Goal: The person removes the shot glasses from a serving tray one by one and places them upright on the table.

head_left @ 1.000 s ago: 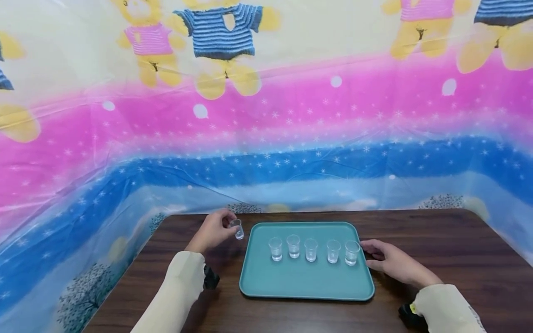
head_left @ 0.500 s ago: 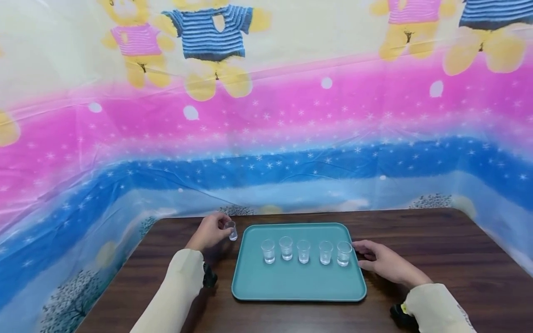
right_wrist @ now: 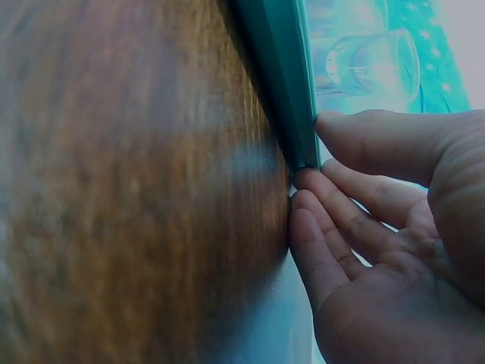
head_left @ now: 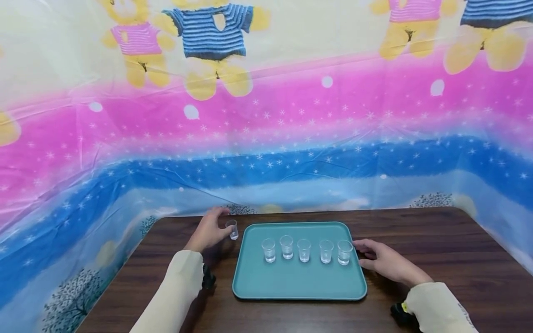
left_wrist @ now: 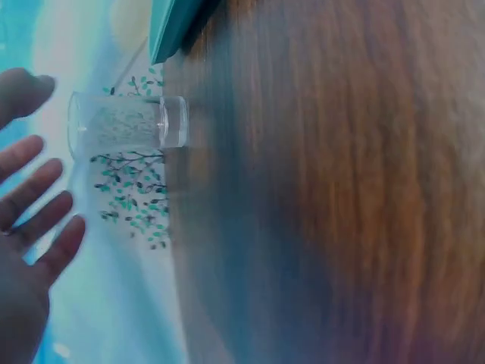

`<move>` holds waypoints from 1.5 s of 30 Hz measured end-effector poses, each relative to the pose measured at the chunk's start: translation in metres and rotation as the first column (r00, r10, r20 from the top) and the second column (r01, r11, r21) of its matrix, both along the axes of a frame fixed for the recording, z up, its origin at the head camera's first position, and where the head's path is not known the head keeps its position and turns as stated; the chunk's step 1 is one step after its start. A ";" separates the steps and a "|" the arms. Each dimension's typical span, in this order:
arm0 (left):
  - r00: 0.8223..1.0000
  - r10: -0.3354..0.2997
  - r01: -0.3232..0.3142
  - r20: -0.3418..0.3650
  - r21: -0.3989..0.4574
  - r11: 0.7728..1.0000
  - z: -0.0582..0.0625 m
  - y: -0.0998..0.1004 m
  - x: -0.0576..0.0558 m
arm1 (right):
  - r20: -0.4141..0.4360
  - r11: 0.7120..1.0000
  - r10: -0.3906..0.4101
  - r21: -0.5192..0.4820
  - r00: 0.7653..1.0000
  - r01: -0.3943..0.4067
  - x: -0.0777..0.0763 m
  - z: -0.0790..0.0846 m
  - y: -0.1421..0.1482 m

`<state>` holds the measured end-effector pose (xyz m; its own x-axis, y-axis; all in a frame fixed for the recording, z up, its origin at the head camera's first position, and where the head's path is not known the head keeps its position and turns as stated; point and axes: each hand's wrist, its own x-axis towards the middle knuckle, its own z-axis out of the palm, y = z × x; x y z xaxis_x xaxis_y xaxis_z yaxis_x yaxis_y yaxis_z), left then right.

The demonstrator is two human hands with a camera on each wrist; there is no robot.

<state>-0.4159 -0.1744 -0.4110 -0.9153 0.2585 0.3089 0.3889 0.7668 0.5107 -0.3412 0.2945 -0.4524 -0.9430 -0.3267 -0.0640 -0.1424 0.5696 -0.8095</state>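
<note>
A small clear shot glass stands upright on the table, just left of the green tray. My left hand is beside it with thumb and fingers spread; the left wrist view shows a gap between the fingertips and the glass. On the tray, several like glasses stand in a loose row, with a little clear liquid in the bottom. My right hand rests at the tray's right edge. In the right wrist view its thumb touches the rim and its fingertips lie against the edge below.
The dark wooden table reaches back to a printed cloth with bears and snowflakes, which hangs behind it and round the left and right sides. A black strap device sits at the right wrist.
The left fingers have let go of the small glass and lifted up from it, leaving it standing on the table. The head view swung slightly; the right hand stays at the tray edge.
</note>
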 end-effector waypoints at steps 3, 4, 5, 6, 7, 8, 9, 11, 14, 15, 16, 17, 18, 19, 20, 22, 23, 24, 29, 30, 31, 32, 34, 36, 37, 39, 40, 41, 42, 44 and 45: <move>0.992 -0.086 0.085 -0.095 -0.014 0.996 0.006 0.005 0.005 | 0.000 1.000 0.005 0.002 1.000 -0.005 0.000 0.000 0.000; 0.987 -0.126 0.125 -0.102 -0.011 0.992 0.009 0.008 0.008 | -0.003 1.000 0.009 0.002 1.000 -0.009 0.001 0.000 0.001; 0.981 -0.166 0.166 -0.098 -0.009 0.986 0.011 0.012 0.011 | -0.004 1.000 0.014 0.001 1.000 -0.014 0.001 0.000 0.001; 0.974 -0.207 0.207 -0.096 -0.018 0.978 0.013 0.017 0.014 | -0.005 1.000 0.017 0.001 1.000 -0.017 0.001 0.000 0.002; 0.965 -0.249 0.248 -0.086 -0.024 0.968 0.016 0.021 0.018 | -0.006 1.000 0.021 0.001 1.000 -0.021 0.001 0.000 0.003; 0.958 -0.281 0.280 -0.064 -0.026 0.960 0.017 0.026 0.021 | -0.008 1.000 0.023 0.001 1.000 -0.023 0.000 -0.001 0.003; 0.951 -0.308 0.306 -0.042 -0.033 0.951 0.019 0.030 0.024 | -0.009 1.000 0.026 0.002 1.000 -0.026 0.001 -0.001 0.004; 0.939 -0.345 0.344 0.002 -0.046 0.938 0.020 0.037 0.030 | -0.011 1.000 0.025 0.005 1.000 -0.025 0.001 0.000 0.004; 0.925 -0.376 0.379 0.056 -0.062 0.923 0.021 0.048 0.038 | -0.011 1.000 0.023 0.007 1.000 -0.023 0.001 0.000 0.004; 0.921 -0.382 0.387 0.069 -0.067 0.920 0.020 0.051 0.039 | -0.011 1.000 0.023 0.008 1.000 -0.023 0.001 0.000 0.004; 0.919 -0.387 0.392 0.080 -0.070 0.917 0.020 0.054 0.040 | -0.010 1.000 0.022 0.008 1.000 -0.022 0.002 0.000 0.004; 0.918 -0.386 0.393 0.090 -0.077 0.916 0.019 0.057 0.040 | -0.010 1.000 0.022 0.009 1.000 -0.022 0.002 0.000 0.004; 0.917 -0.387 0.395 0.096 -0.087 0.915 0.018 0.060 0.040 | -0.010 1.000 0.021 0.009 1.000 -0.021 0.002 0.001 0.005; 0.917 -0.386 0.395 0.098 -0.095 0.914 0.017 0.063 0.040 | -0.010 1.000 0.022 0.010 1.000 -0.022 0.002 0.001 0.005; 0.918 -0.384 0.394 0.103 -0.102 0.914 0.016 0.065 0.039 | -0.011 1.000 0.023 0.011 1.000 -0.022 0.002 0.001 0.005; 0.918 -0.382 0.393 0.108 -0.113 0.912 0.013 0.069 0.037 | -0.011 1.000 0.022 0.012 1.000 -0.022 0.002 0.001 0.005; 0.918 -0.380 0.392 0.110 -0.118 0.912 0.012 0.071 0.037 | -0.011 1.000 0.022 0.014 1.000 -0.022 0.002 0.001 0.005; 0.918 -0.380 0.392 0.109 -0.124 0.912 0.011 0.072 0.036 | -0.011 1.000 0.021 0.016 1.000 -0.021 0.002 0.000 0.005; 0.920 -0.378 0.389 0.102 -0.134 0.911 0.007 0.073 0.035 | -0.011 0.999 0.019 0.027 1.000 -0.019 0.001 0.001 0.002; 0.921 -0.379 0.389 0.095 -0.134 0.911 0.006 0.073 0.035 | -0.011 0.999 0.018 0.027 1.000 -0.018 0.001 0.001 0.001; 0.921 -0.377 0.387 0.092 -0.134 0.912 0.006 0.073 0.036 | -0.011 0.999 0.019 0.026 1.000 -0.019 0.001 0.002 0.000; 0.922 -0.376 0.385 0.088 -0.135 0.913 0.006 0.073 0.036 | -0.012 0.999 0.020 0.026 1.000 -0.019 0.001 0.002 0.000; 0.922 -0.377 0.386 0.083 -0.138 0.912 0.006 0.073 0.036 | -0.013 0.999 0.020 0.025 1.000 -0.020 0.001 0.003 -0.001; 0.921 -0.381 0.389 0.079 -0.140 0.910 0.007 0.073 0.036 | -0.016 0.999 0.022 0.027 1.000 -0.022 0.001 0.003 -0.001; 0.921 -0.381 0.389 0.080 -0.141 0.910 0.008 0.072 0.036 | -0.017 0.999 0.024 0.029 1.000 -0.024 0.001 0.003 -0.001; 0.924 -0.375 0.382 0.074 -0.139 0.914 0.011 0.071 0.036 | -0.019 0.999 0.028 0.030 0.999 -0.028 0.001 0.003 -0.001; 0.926 -0.371 0.377 0.071 -0.133 0.917 0.013 0.070 0.036 | -0.020 0.999 0.029 0.031 0.999 -0.029 0.001 0.002 -0.001; 0.929 -0.364 0.369 0.063 -0.127 0.921 0.015 0.068 0.037 | -0.020 0.999 0.031 0.032 0.999 -0.030 0.001 0.002 -0.001; 0.935 -0.351 0.355 0.053 -0.124 0.926 0.017 0.066 0.038 | -0.020 0.999 0.031 0.032 0.999 -0.031 0.001 0.002 -0.001; 0.944 -0.330 0.330 0.022 -0.117 0.937 0.021 0.060 0.038 | -0.021 0.999 0.033 0.033 0.999 -0.033 0.001 0.002 -0.001; 0.948 -0.317 0.315 0.005 -0.114 0.942 0.022 0.056 0.039 | -0.021 0.999 0.034 0.033 0.999 -0.033 0.001 0.002 -0.001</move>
<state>-0.3769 -0.1185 -0.3887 -0.7770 0.5675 0.2725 0.6266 0.6553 0.4219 -0.3406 0.2934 -0.4503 -0.9328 -0.3561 -0.0553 -0.1788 0.5907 -0.7868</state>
